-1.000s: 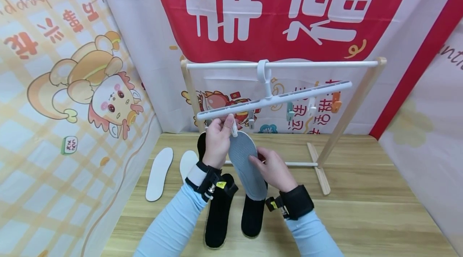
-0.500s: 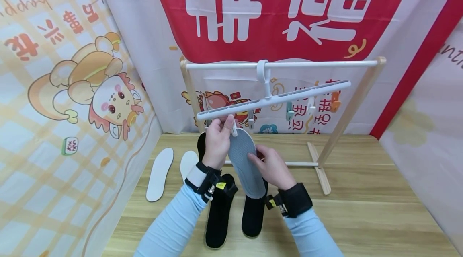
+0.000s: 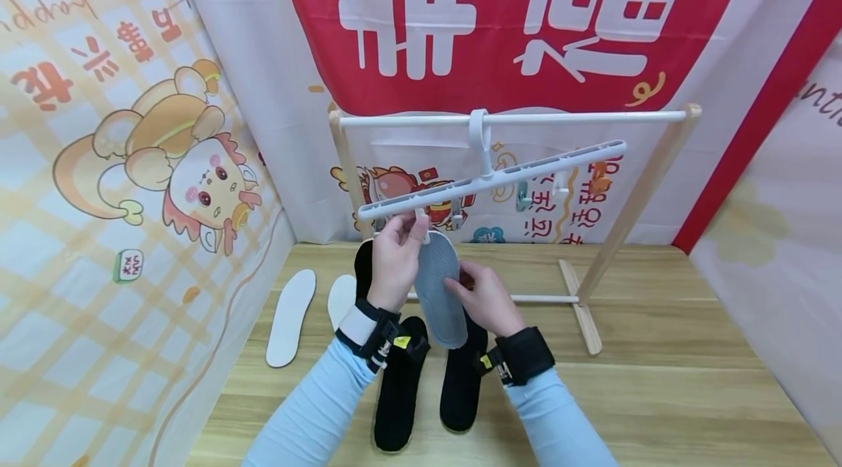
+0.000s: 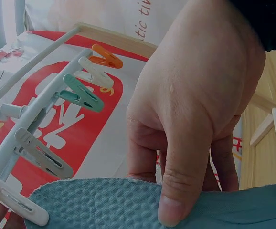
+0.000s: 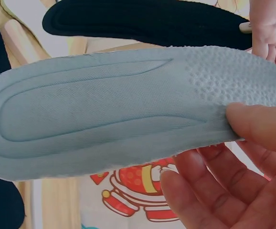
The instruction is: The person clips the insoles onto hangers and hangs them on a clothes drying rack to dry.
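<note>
Gray insole [image 3: 441,299] held up below a slanting white hanger [image 3: 490,180].
At far left, a white insole [image 3: 291,317] lies flat on the wooden surface [image 3: 658,394]; a second white insole [image 3: 340,299] lies beside it, partly hidden by a wrist strap [image 3: 360,324]. A raised black insole [image 3: 364,270] shows behind the left hand [image 3: 397,255], whose thumb and fingers pinch a white clip [image 4: 21,202] at the gray insole's top edge. Two flat black insoles [image 3: 397,405] lie below, the gray insole overlapping one of them in view. At its right side, the right hand [image 3: 487,299] clamps the gray insole, thumb on the front face, fingers beneath. Further right, a green clip [image 3: 523,195], a pale clip [image 3: 560,185] and an orange clip [image 3: 600,178] hang from the hanger.
</note>
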Demonstrator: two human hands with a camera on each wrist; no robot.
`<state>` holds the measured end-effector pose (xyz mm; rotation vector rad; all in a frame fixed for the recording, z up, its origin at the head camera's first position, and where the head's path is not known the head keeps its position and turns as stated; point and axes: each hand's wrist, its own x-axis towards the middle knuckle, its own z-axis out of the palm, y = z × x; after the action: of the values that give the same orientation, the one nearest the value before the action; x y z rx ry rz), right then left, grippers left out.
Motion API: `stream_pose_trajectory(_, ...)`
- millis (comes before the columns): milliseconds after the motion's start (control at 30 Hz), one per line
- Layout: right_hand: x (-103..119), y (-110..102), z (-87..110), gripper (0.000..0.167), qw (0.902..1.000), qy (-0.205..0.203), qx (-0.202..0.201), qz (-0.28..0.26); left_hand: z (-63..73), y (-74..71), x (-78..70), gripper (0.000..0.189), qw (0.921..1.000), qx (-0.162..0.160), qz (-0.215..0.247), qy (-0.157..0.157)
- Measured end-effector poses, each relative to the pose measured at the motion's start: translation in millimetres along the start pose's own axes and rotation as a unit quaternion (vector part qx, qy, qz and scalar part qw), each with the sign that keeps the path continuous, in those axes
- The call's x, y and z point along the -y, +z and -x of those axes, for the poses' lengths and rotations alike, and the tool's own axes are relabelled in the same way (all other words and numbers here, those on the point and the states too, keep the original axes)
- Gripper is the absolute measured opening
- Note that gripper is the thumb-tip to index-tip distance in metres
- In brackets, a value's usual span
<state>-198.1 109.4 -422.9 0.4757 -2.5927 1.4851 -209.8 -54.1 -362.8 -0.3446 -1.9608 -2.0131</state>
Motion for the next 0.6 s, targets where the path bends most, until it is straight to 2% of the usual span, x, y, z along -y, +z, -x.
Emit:
stream_pose_trajectory(267, -7, 0, -0.8, 0.017, 0.9997, 0.016, 0.002, -0.020, 12.5, -8.5, 8.2, 0.052, 0.9977, 0.026, -0.063, -0.007)
stream_pose_trajectory(400, -10, -1, -0.5, 0.018, 0.9995, 0.019, 0.001, -0.025, 21.4, -16.0, 13.1, 0.050, 0.9956, 0.021, -0.091, -0.007)
stream_pose_trajectory(500, -12, -2, -0.5, 0.018, 0.9994, 0.018, 0.000, -0.030, 27.2, -21.2, 16.7, 0.041, 0.9956, 0.012, -0.093, -0.004)
stream_pose_trajectory(600, -15, -2, -0.4, 0.017, 0.9993, 0.018, 0.001, -0.032, 31.4, -25.2, 20.5, 0.035, 0.9974, 0.009, -0.071, -0.005)
